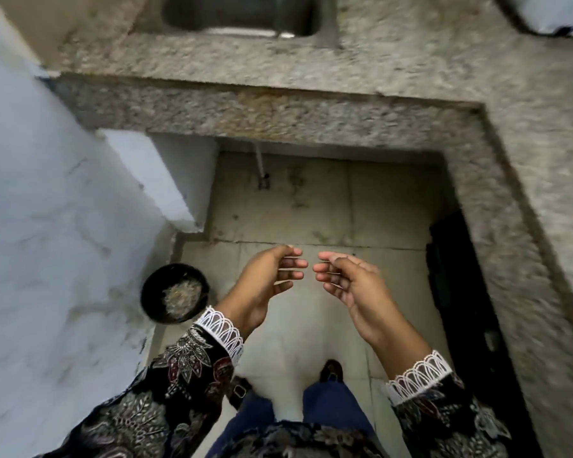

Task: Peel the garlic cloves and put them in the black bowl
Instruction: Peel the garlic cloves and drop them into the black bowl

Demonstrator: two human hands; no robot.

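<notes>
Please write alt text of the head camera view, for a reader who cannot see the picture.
A person's left hand and right hand hang open and empty over a tiled floor, fingertips nearly meeting. A black bowl with pale scraps inside sits at lower left beside a white wall. Above runs a granite counter with a steel sink.

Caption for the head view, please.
Both empty hands, left hand and right hand, hover over the floor; black bowl sits lower left.

Single head-worn wide-angle view, looking steeply down from standing height. Near field: both forearms. Far field: tiled floor (295,206), granite counter (377,71) with sink (242,14) at top edge. Edges blurred.
</notes>
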